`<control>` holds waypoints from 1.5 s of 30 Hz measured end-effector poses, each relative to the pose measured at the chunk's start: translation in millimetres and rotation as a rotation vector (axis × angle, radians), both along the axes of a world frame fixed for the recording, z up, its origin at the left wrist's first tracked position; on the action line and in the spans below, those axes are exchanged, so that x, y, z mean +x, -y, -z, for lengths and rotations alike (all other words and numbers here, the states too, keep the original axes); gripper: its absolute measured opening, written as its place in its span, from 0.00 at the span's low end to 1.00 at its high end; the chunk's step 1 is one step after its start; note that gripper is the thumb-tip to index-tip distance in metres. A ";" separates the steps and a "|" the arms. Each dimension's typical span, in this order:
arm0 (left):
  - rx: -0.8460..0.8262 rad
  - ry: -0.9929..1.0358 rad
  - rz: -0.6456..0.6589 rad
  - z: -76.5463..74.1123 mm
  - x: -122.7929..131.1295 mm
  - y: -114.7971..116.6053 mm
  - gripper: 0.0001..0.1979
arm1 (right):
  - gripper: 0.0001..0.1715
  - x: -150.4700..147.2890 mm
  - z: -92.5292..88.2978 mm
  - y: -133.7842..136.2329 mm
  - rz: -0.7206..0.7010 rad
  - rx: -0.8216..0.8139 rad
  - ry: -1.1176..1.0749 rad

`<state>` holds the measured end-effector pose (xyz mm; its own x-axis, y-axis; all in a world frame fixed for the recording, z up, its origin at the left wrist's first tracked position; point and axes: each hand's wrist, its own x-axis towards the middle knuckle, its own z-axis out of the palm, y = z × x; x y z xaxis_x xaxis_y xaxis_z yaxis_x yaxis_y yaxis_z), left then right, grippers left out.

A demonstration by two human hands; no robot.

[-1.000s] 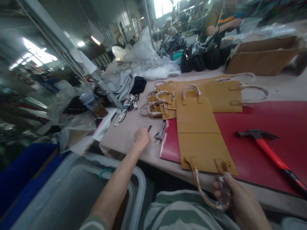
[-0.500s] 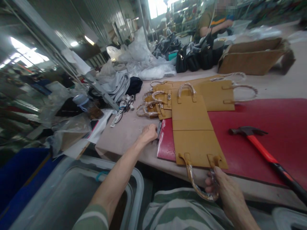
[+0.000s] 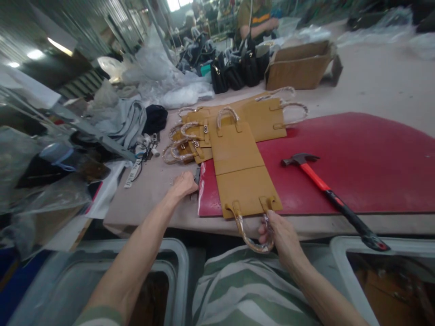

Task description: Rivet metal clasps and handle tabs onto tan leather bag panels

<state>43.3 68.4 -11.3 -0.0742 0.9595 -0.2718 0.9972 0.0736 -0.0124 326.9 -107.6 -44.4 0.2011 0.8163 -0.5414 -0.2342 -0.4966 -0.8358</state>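
A mustard-yellow flat bag panel (image 3: 239, 174) lies on a red mat (image 3: 356, 158), one plastic-wrapped handle (image 3: 251, 237) hanging over the table's near edge. My right hand (image 3: 278, 235) is closed around that handle. My left hand (image 3: 183, 184) rests on the table left of the mat with its fingers curled over a small dark metal tool (image 3: 196, 177). More yellow panels with wrapped handles (image 3: 238, 117) are stacked behind.
A red-handled hammer (image 3: 326, 190) lies on the mat to the right. Cloth, plastic bags and cords clutter the table's left side (image 3: 118, 122). Black handbags (image 3: 238, 72) and a cardboard box (image 3: 299, 65) stand at the back, where another person sits. Grey bins (image 3: 170, 253) stand below the table.
My left hand slid right onto the small metal tool by the mat's edge and closed over it. My right hand kept its hold on the handle. The camera tilted down and right.
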 end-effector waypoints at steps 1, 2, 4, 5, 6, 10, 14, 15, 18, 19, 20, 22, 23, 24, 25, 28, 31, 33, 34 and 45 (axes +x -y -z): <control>0.008 -0.003 0.015 -0.3 -0.8 -1.8 0.16 | 0.37 0.0 0.6 0.3 -0.001 0.003 -0.004; 0.017 -0.003 0.027 -0.6 -1.4 -4.3 0.16 | 0.37 0.2 1.1 0.7 -0.003 0.007 -0.006; 0.027 0.006 0.038 -0.6 -1.9 -10.2 0.16 | 0.37 1.0 1.9 1.2 -0.012 0.010 -0.010; 0.021 0.012 0.036 -0.4 -1.9 -13.2 0.15 | 0.37 1.6 2.1 1.4 -0.018 0.013 -0.012; 0.010 0.019 0.028 -0.4 -1.8 -15.9 0.14 | 0.37 2.2 2.3 1.5 -0.024 0.015 -0.015; -0.014 0.029 -0.033 -4.5 -4.9 -19.3 0.08 | 0.34 3.6 3.0 1.0 -0.037 0.020 -0.025; 0.076 0.017 -0.124 -19.3 -13.4 -7.4 0.08 | 0.34 3.8 4.9 0.5 -0.041 0.025 -0.058; 0.125 0.089 -0.165 -23.0 -12.6 -1.4 0.08 | 0.34 3.8 5.5 0.5 -0.043 0.027 -0.072; 0.283 0.769 -0.313 -26.7 8.8 25.4 0.11 | 0.36 3.3 7.3 1.2 -0.037 0.023 -0.087; 0.307 1.083 -0.341 -24.7 23.1 36.6 0.15 | 0.37 3.3 7.8 1.6 -0.035 0.023 -0.085; 0.299 1.332 -0.341 -21.3 40.0 47.8 0.19 | 0.38 3.3 8.3 2.1 -0.035 0.025 -0.085; 0.234 1.604 -0.323 -11.6 77.3 68.0 0.22 | 0.38 3.8 8.9 2.8 -0.046 0.035 -0.089; 0.212 1.664 -0.307 -6.1 94.8 75.8 0.22 | 0.38 4.2 9.1 3.0 -0.055 0.040 -0.094; 0.206 1.695 -0.281 -0.6 110.0 81.9 0.21 | 0.38 4.6 9.0 3.1 -0.065 0.043 -0.098; 0.211 1.707 -0.253 4.5 122.0 86.3 0.20 | 0.38 5.0 8.9 3.1 -0.073 0.046 -0.100; 0.264 1.685 -0.182 16.4 138.5 91.7 0.17 | 0.38 5.8 7.8 2.7 -0.078 0.052 -0.096; 0.307 1.650 -0.157 22.1 137.6 92.3 0.16 | 0.37 6.0 6.9 2.8 -0.067 0.045 -0.101; 0.337 1.610 -0.120 24.0 135.9 93.6 0.13 | 0.37 6.1 6.6 3.2 -0.067 0.044 -0.111; 0.353 1.580 -0.085 25.1 135.7 94.8 0.12 | 0.37 6.0 6.6 3.4 -0.070 0.046 -0.115; 0.542 1.155 0.228 36.7 137.3 104.4 0.02 | 0.35 25.7 2.1 3.2 -0.336 0.030 0.063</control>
<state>180.5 -36.0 -48.0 0.1199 0.9268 0.3560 0.4016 -0.3732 0.8363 352.5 -110.8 -46.6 -0.0489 0.8582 -0.5109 -0.0091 -0.5119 -0.8590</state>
